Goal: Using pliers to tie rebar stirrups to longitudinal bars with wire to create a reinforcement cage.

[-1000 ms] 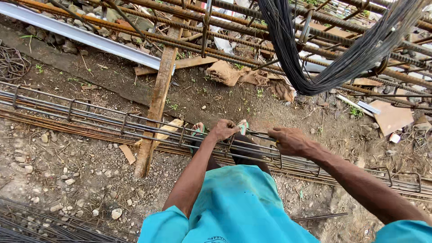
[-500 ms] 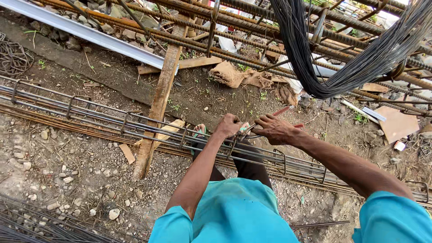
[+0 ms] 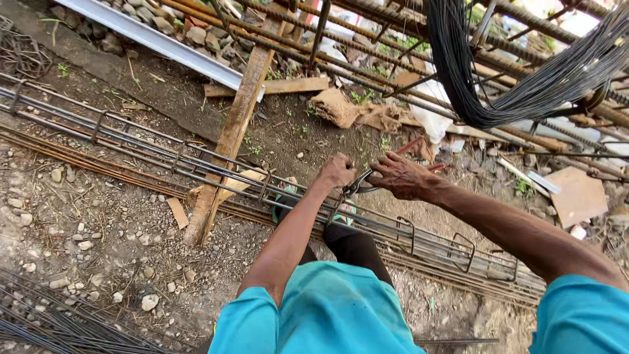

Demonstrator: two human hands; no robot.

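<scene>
Head view: the long steel cage lies across the gravel ground, propped on a wooden plank so the hands can get around its bars. The left hand is clenched at the cage's top bar, steadying it. Just beside it the right hand grips pliers, jaws at the same bar. Above the cage hangs a wire bundle; beyond it, scrap boards and rubble crowd the far side.
</scene>
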